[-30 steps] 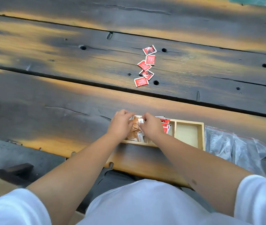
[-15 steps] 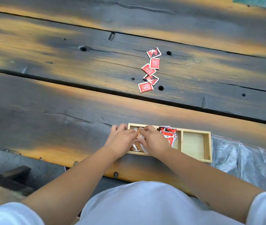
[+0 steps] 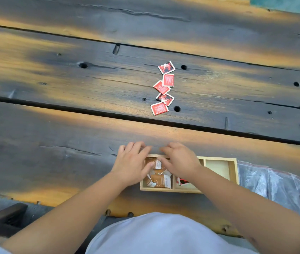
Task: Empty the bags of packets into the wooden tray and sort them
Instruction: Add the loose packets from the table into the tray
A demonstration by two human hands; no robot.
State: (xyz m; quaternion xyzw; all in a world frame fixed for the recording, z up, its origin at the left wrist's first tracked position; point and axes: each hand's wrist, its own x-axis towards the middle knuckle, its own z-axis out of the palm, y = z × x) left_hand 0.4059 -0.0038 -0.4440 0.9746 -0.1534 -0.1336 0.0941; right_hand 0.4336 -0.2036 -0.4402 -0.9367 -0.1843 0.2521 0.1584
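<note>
A wooden tray [image 3: 233, 173] with three compartments lies near the table's front edge. Brown packets [image 3: 161, 180] fill its left compartment. Red packets [image 3: 183, 181] show in the middle one, mostly hidden under my right wrist. The right compartment holds nothing. My left hand [image 3: 131, 163] lies over the tray's far left corner with its fingers spread and its thumb touching a brown packet. My right hand [image 3: 179, 159] lies beside it over the far rim, fingers loosely extended, thumb on the same brown pile. Several red packets [image 3: 163, 88] lie in a row farther out on the table.
Two see-through zip bags [image 3: 273, 184] lie flat right of the tray. The dark plank table [image 3: 54, 125] has long gaps and bolt holes. A dark bench end [image 3: 8, 215] sits low at the left.
Both hands held a bunch of brown packets over the left compartment. The packets now lie in it, and the hands have flattened and slid toward the tray's far rim.
</note>
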